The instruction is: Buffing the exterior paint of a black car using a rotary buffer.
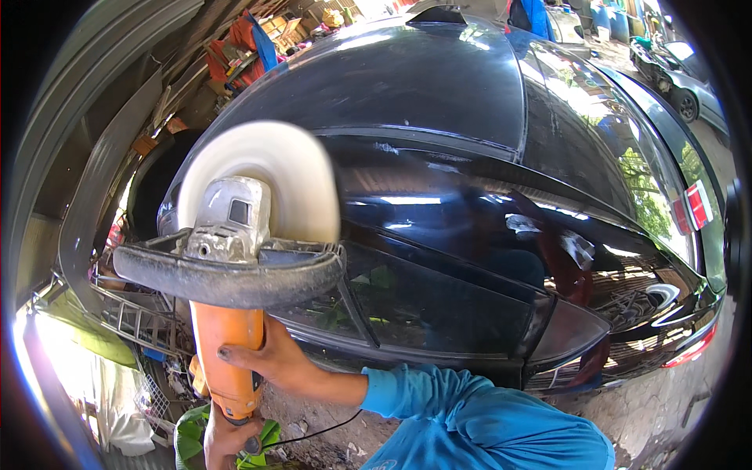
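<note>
An orange polisher stands upright at the left of the view, with a grey metal head and a curved black handle across it. Its round white pad is smeared as if spinning, and overlaps the edge of the black car's roof; whether it touches the paint I cannot tell. My right hand, in a blue sleeve, is wrapped round the orange body. Lower down, my left hand grips the rear end of the polisher, partly hidden by it. A dark cord trails off to the right from there.
Below the roof run the car's side windows, with pale smears on the paint behind them. Corrugated metal sheeting and a metal rack stand at the left. Green leaves show near my left hand. Another car is parked far right.
</note>
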The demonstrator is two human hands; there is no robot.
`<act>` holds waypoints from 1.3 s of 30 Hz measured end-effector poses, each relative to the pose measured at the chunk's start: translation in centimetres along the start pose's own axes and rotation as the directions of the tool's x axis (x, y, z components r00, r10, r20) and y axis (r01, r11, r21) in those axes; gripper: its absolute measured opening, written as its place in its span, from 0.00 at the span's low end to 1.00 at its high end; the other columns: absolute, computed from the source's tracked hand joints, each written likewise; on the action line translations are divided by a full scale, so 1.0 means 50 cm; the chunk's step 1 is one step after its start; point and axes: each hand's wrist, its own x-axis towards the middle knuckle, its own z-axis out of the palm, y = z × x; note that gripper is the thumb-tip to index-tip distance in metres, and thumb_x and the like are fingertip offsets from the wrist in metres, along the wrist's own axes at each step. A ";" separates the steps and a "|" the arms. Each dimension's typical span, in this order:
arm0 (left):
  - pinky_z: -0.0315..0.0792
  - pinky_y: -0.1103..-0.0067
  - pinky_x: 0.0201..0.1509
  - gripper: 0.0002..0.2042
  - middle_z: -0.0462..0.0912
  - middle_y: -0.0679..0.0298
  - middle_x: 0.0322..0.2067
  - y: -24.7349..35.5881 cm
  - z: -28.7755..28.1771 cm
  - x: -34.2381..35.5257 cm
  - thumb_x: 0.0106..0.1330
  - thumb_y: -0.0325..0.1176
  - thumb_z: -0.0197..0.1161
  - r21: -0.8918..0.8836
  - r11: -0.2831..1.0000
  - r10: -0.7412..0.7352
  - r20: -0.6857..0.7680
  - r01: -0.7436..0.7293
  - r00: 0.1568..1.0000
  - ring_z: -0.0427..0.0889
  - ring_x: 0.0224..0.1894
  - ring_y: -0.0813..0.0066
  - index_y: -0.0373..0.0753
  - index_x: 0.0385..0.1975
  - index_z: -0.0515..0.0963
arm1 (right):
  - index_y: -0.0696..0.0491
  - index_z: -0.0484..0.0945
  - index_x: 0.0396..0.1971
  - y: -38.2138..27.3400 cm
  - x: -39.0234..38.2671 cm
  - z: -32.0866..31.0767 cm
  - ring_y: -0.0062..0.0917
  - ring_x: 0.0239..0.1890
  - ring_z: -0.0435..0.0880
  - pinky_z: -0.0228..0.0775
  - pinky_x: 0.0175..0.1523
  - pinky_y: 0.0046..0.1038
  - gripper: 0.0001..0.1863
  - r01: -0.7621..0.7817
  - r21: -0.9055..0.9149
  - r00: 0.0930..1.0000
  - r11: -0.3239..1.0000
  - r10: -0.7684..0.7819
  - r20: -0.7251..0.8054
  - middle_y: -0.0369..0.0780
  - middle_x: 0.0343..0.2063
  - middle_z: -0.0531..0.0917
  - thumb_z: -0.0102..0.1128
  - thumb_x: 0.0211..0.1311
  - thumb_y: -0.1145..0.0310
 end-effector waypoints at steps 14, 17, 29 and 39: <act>0.74 0.75 0.46 0.35 0.77 0.57 0.44 -0.095 -0.025 -0.035 0.48 0.24 0.70 0.352 0.921 0.122 0.147 -0.167 0.982 0.78 0.44 0.70 0.29 0.56 0.60 | 0.56 0.79 0.43 -0.286 -0.184 -0.101 0.23 0.22 0.77 0.67 0.24 0.23 0.26 0.604 -0.770 0.495 -0.205 -0.661 0.564 0.38 0.27 0.81 0.74 0.43 0.59; 0.73 0.71 0.51 0.44 0.79 0.57 0.44 0.049 0.047 -0.057 0.33 0.19 0.74 0.638 0.647 0.442 0.131 -0.417 0.887 0.79 0.46 0.69 0.32 0.59 0.63 | 0.59 0.73 0.50 -0.298 -0.178 -0.063 0.24 0.20 0.77 0.68 0.22 0.24 0.32 0.613 -0.763 0.549 -0.206 -0.582 0.599 0.42 0.24 0.80 0.73 0.47 0.59; 0.73 0.74 0.22 0.28 0.78 0.58 0.23 0.223 -0.109 -0.060 0.37 0.13 0.67 0.095 0.988 -0.121 -0.019 0.122 0.992 0.79 0.19 0.68 0.32 0.44 0.68 | 0.55 0.75 0.53 -0.271 0.044 0.019 0.33 0.19 0.77 0.68 0.24 0.31 0.26 0.594 -0.804 0.590 0.005 -0.683 0.431 0.44 0.21 0.77 0.68 0.51 0.70; 0.76 0.76 0.27 0.29 0.81 0.59 0.24 0.342 -0.142 -0.052 0.35 0.18 0.70 0.428 0.892 -0.232 0.155 0.146 0.960 0.80 0.22 0.72 0.31 0.44 0.71 | 0.61 0.73 0.54 -0.343 -0.070 0.035 0.27 0.22 0.80 0.70 0.28 0.22 0.29 0.497 -0.865 0.658 0.071 -0.680 0.323 0.46 0.26 0.80 0.68 0.48 0.77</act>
